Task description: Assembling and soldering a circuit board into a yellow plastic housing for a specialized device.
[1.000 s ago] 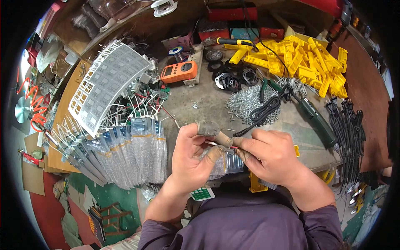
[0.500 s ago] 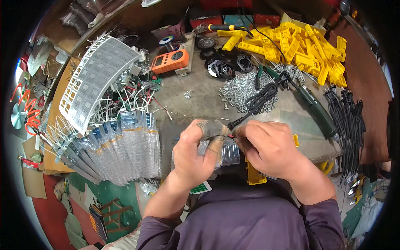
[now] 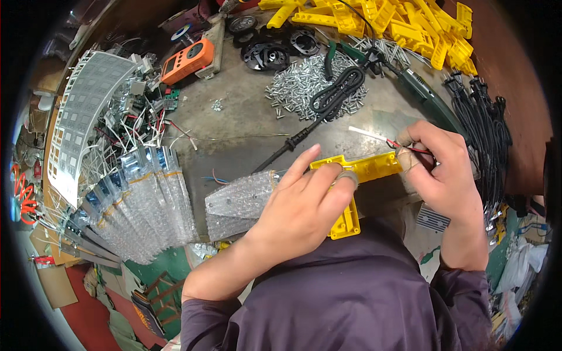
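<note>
My left hand (image 3: 310,202) is closed on a yellow plastic housing (image 3: 374,168) at the table's front edge. Its thumb presses near the housing's corner, and one finger is stretched out. Thin red and black wires (image 3: 417,150) with a white tip (image 3: 367,133) are pinched between thumb and finger of my right hand (image 3: 442,167), just above the housing's right end. Both hands have coverings on some fingertips. Behind my left hand lies a coiled black cord (image 3: 336,96) with a ribbed sleeve, its end running toward a bubble-wrapped pack (image 3: 240,202).
Loose screws (image 3: 304,82) are heaped at the back, beside a dark green tool (image 3: 430,96). Yellow housings (image 3: 404,29) are piled behind, black cords (image 3: 480,123) hang at the right. Bubble-wrapped parts (image 3: 158,199), a printed sheet (image 3: 93,111) and an orange meter (image 3: 187,61) are left.
Both hands have left the black cord's end, which now lies on the table. My left hand has gone onto the yellow housing; my right has moved right and holds wires.
</note>
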The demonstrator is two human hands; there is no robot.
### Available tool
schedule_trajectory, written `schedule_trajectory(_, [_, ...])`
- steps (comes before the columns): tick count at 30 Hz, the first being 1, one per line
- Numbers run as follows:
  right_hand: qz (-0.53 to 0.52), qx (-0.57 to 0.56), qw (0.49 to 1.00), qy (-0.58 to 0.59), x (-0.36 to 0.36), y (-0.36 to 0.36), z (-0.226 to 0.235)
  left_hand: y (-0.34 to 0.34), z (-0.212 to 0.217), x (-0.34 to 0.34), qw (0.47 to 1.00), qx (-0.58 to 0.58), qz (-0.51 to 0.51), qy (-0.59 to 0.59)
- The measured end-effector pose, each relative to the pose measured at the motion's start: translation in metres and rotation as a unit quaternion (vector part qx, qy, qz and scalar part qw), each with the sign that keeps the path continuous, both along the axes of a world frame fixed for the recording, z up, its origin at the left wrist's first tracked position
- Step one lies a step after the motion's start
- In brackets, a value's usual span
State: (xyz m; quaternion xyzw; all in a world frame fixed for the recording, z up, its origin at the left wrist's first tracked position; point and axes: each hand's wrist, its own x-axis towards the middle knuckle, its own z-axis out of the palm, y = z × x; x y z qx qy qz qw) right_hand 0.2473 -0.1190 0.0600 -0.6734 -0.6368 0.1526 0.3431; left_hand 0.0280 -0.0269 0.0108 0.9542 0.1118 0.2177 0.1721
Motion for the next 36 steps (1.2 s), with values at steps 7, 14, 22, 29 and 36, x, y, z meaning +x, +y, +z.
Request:
schedule_trajectory(7, [-0.011, -0.019, 0.999, 0.032, 0.012, -0.013, -0.012, -0.002, -0.010, 0.006, 0.981, -0.189, 0.025, -0.021])
schedule_trajectory(14, [0.011, -0.043, 0.998, 0.033, 0.023, -0.015, -0.027, 0.009, 0.003, -0.003, 0.990, 0.061, -0.010, 0.125])
schedule_trajectory(22, [0.125, -0.064, 0.988, -0.072, -0.012, 0.000, -0.032, 0.019, -0.012, -0.018, 0.982, -0.127, 0.085, 0.110])
schedule_trajectory(29, [0.164, -0.105, 0.973, -0.126, -0.024, 0.019, -0.036, 0.020, -0.017, -0.018, 0.972, -0.178, 0.128, 0.082])
schedule_trajectory(36, [0.202, -0.101, 0.967, -0.119, -0.040, 0.030, -0.042, 0.020, -0.024, -0.023, 0.988, -0.117, 0.090, -0.035])
